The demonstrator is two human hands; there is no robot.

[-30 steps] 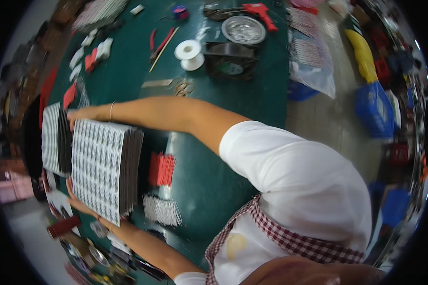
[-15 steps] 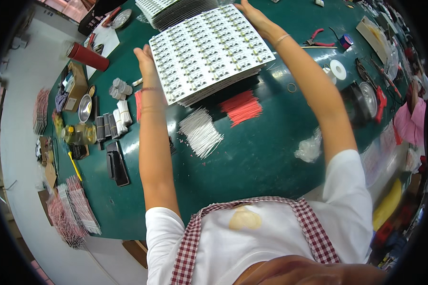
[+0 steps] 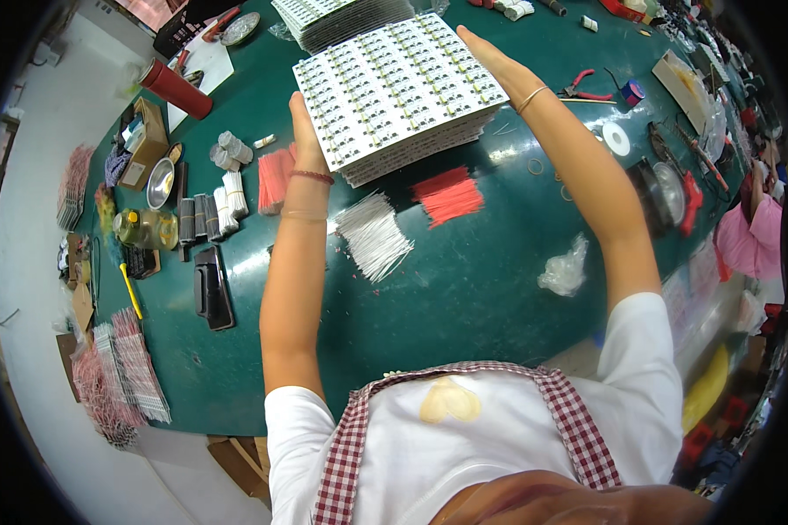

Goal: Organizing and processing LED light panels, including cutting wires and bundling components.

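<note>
A thick stack of white printed circuit board panels (image 3: 403, 96), its top panel covered in repeating rows of small parts, stands on the green table between my hands. My left hand (image 3: 306, 136) lies along its left side, thumb up and the other fingers mostly hidden. Against the far right side of the stack is my right hand (image 3: 492, 59), its fingertips partly out of sight. In front of the stack lie a bundle of thin white wires (image 3: 373, 236) and a bundle of red wires (image 3: 447, 196). More red wires (image 3: 276, 179) lie just left of my left wrist.
Another stack of panels (image 3: 346, 22) stands directly behind. On the left are a red tumbler (image 3: 176, 88), a metal bowl (image 3: 161, 182) and a black stapler-like tool (image 3: 212, 289). Red-handled pliers (image 3: 587, 85), a white spool (image 3: 615, 138) and a crumpled plastic bag (image 3: 566, 267) lie right.
My left hand has closed in from a spread thumb to lie against the stack's side. The stack's upper panels sit more evenly over those below. The whole view has shifted slightly.
</note>
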